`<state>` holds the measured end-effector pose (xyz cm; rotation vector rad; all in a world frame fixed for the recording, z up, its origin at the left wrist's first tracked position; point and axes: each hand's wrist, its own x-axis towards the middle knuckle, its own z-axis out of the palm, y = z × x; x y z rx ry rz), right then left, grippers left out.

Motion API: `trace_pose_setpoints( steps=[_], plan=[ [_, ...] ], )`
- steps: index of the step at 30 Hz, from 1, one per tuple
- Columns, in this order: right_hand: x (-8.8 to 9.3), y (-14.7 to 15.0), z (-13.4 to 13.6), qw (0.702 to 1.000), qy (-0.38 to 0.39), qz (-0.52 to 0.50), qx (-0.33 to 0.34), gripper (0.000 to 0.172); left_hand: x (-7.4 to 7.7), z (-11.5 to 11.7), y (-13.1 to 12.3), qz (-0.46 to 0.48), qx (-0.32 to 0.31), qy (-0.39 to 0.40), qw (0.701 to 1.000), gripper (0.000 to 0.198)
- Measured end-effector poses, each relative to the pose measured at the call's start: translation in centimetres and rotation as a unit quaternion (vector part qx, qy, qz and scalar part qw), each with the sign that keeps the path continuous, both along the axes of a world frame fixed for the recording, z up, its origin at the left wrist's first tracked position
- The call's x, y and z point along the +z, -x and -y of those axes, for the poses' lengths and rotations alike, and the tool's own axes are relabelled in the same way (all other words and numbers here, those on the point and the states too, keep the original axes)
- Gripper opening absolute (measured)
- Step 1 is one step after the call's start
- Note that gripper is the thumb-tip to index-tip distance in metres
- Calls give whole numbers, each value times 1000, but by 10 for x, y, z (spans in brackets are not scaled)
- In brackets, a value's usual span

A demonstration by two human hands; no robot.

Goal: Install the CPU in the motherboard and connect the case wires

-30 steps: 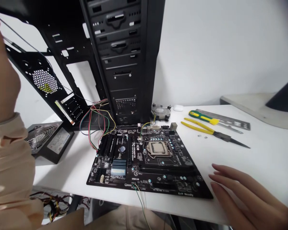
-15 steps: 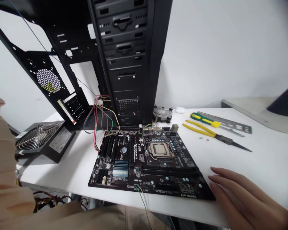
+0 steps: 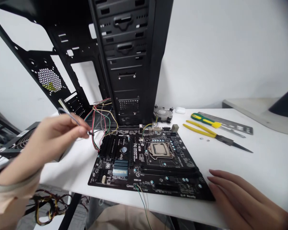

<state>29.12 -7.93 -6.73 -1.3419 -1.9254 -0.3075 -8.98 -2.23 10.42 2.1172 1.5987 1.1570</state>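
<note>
My left hand (image 3: 59,132) is raised over the left side of the table, thumb and fingers pinched on a thin cable (image 3: 73,117) whose small dark end sticks out past the fingertips. A black motherboard (image 3: 136,153) lies flat to its right, with colored wires (image 3: 94,127) running to its left edge. At the board's right front corner rests my right hand (image 3: 244,198), fingers stretched out and holding nothing; its thumb side meets the corner. The bare processor (image 3: 159,148) shows in its socket. Green and white wires (image 3: 144,204) hang from the board's front edge over the table edge.
Behind the board stands a tall black computer case (image 3: 132,86). The power supply (image 3: 16,137) is partly hidden behind my left arm. A cooling fan (image 3: 163,114), yellow-handled pliers (image 3: 213,134), a green-and-yellow screwdriver (image 3: 206,119) and a monitor stand (image 3: 254,111) are farther right.
My left hand has come into view from the left, pinching the thin cable, which earlier stretched across the case. The right hand has hardly moved.
</note>
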Motion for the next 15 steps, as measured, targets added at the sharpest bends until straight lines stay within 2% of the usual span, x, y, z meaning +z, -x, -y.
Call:
trace_pose_setpoints(
  steps=[2, 4, 8, 10, 13, 15],
  plan=[
    [2, 2, -1, 1000, 5, 6, -4, 17, -21, 6, 6, 24, -15, 34, 999, 17],
    [3, 4, -2, 1000, 8, 17, -11, 18, -34, 6, 15, 45, 7, 49, 998, 17],
    [2, 4, -2, 999, 20, 29, -22, 24, -39, -9, 33, 23, 119, 65, 990, 26],
    [0, 2, -1, 999, 30, 20, -17, 22, -40, -19, 42, 13, 155, 74, 985, 29],
    [-2, 0, 0, 999, 34, 8, -11, 19, -48, -28, 55, -15, 174, 117, 978, 32],
    [-3, -1, 0, 999, 33, 3, -9, 19, -57, -28, 60, -54, 162, 164, 972, 32]
  ],
)
